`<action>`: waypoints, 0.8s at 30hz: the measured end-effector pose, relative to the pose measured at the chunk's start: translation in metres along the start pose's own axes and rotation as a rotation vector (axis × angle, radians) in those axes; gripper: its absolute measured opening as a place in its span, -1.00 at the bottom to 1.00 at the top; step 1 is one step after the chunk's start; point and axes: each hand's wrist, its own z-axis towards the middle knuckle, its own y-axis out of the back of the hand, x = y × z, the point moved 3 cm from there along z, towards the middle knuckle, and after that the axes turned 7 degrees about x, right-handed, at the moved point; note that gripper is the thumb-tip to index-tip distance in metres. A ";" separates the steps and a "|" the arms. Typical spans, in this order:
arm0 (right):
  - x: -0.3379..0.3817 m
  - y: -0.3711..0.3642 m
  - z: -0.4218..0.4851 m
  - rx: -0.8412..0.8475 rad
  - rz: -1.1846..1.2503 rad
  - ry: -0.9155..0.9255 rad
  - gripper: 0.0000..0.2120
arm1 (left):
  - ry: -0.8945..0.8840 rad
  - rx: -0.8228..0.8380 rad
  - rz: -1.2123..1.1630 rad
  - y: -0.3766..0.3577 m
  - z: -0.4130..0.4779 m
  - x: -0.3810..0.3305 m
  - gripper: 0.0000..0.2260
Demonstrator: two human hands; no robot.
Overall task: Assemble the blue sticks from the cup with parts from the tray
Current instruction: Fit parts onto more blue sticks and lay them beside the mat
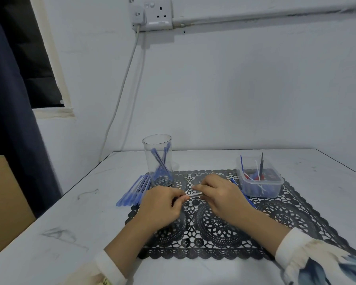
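White desk (214,159) carries a black lace mat (224,227) at its middle. Clear tray (274,189) sits on the mat's far right corner and holds blue, red, white and black parts, some poking up. Clear cup (148,149) stands upright at the mat's far left corner, with a few blue sticks (159,161) leaning inside. A loose row of sticks (132,193), also blue, lies toward the desk's left edge. Left hand (162,206) and right hand (220,194) meet over the mat, each pinching one end of a slim pale stick (195,195), which is level and blurred.

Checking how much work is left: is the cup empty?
No, a few blue sticks lean inside the cup.
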 end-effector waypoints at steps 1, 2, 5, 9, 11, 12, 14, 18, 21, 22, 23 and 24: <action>0.000 0.001 0.000 -0.010 0.009 -0.002 -0.72 | -0.014 -0.009 -0.006 0.000 0.000 -0.001 -0.77; 0.000 0.001 0.000 -0.008 0.017 -0.011 -0.70 | -0.027 -0.020 -0.012 0.001 -0.001 -0.001 -0.77; 0.000 0.000 0.001 0.035 0.036 -0.042 -0.68 | -0.053 -0.045 -0.022 0.001 0.000 -0.001 -0.78; 0.002 -0.007 0.000 0.101 0.048 -0.032 -0.69 | -0.049 -0.093 -0.029 0.004 0.000 0.002 -0.70; 0.003 -0.007 -0.001 0.100 0.060 -0.028 -0.68 | -0.029 -0.136 -0.026 0.006 -0.001 0.006 -0.68; 0.004 -0.007 -0.001 0.096 0.064 -0.025 -0.67 | -0.019 -0.148 -0.022 0.007 0.000 0.008 -0.69; 0.005 -0.005 -0.001 0.080 0.052 -0.006 -0.64 | -0.006 -0.150 -0.018 0.007 0.000 0.010 -0.70; 0.003 -0.003 -0.001 -0.003 0.052 0.037 -0.66 | 0.007 -0.140 -0.022 0.006 0.001 0.009 -0.67; 0.002 -0.002 -0.002 -0.080 0.081 0.057 -0.73 | 0.018 -0.143 -0.041 0.006 0.002 0.009 -0.76; 0.002 -0.002 -0.002 -0.102 0.084 0.059 -0.72 | 0.023 -0.142 -0.045 0.006 0.002 0.009 -0.78; 0.001 -0.002 -0.002 -0.119 0.083 0.059 -0.70 | 0.029 -0.141 -0.049 0.007 0.001 0.009 -0.78; 0.000 -0.002 -0.002 -0.134 0.081 0.057 -0.68 | 0.036 -0.138 -0.055 0.006 0.001 0.009 -0.78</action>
